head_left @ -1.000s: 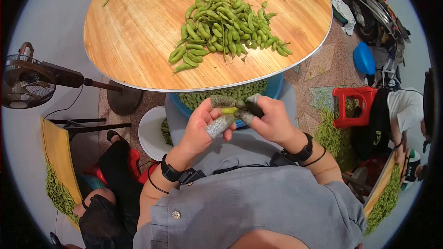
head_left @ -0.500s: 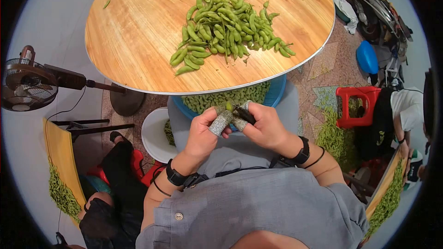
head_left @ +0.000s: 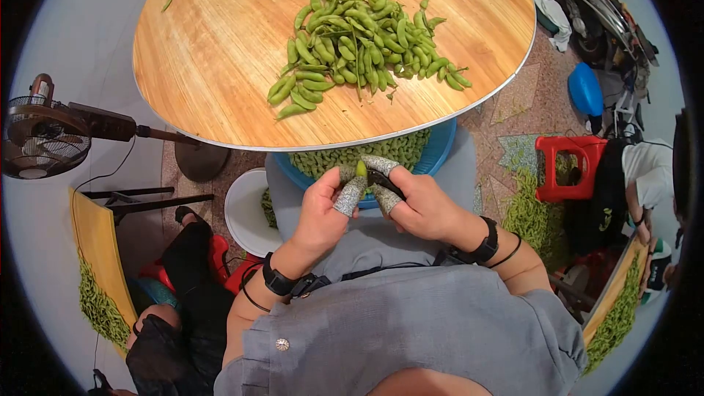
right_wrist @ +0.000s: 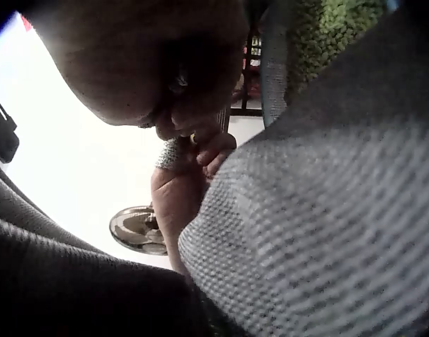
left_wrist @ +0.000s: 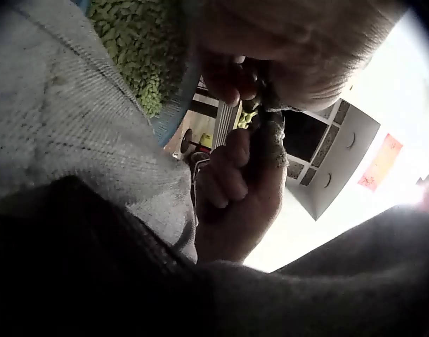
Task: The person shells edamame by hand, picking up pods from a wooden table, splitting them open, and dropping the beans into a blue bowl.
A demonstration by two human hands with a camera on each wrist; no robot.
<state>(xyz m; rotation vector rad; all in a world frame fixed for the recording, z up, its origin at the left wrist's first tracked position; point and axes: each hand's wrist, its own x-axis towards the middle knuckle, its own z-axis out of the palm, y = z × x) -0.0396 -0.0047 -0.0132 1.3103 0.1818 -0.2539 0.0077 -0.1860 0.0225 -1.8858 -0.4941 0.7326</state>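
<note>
In the head view the left hand (head_left: 326, 207) pinches a green pod (head_left: 361, 169) between its wrapped thumb and forefinger, the pod's tip pointing up. Close against it, the right hand (head_left: 419, 202) grips a dark tool (head_left: 386, 184), its thumb and forefinger also wrapped in speckled covering. Both hands are over the near rim of a blue basin (head_left: 438, 148) holding shelled green beans (head_left: 396, 149). The wrist views show the hands meeting, with the pod and tool mostly hidden by fingers.
A wooden table (head_left: 220, 51) with piled pods (head_left: 359, 37) stands ahead. At left are a white bucket (head_left: 246, 209), a fan (head_left: 48, 136) and a seated person. A red stool (head_left: 565, 169), another person and scattered pods on the floor are at right.
The pod has turned from lying sideways to tip up between the hands. The right hand's wrapped forefinger now reaches over the dark tool toward the pod.
</note>
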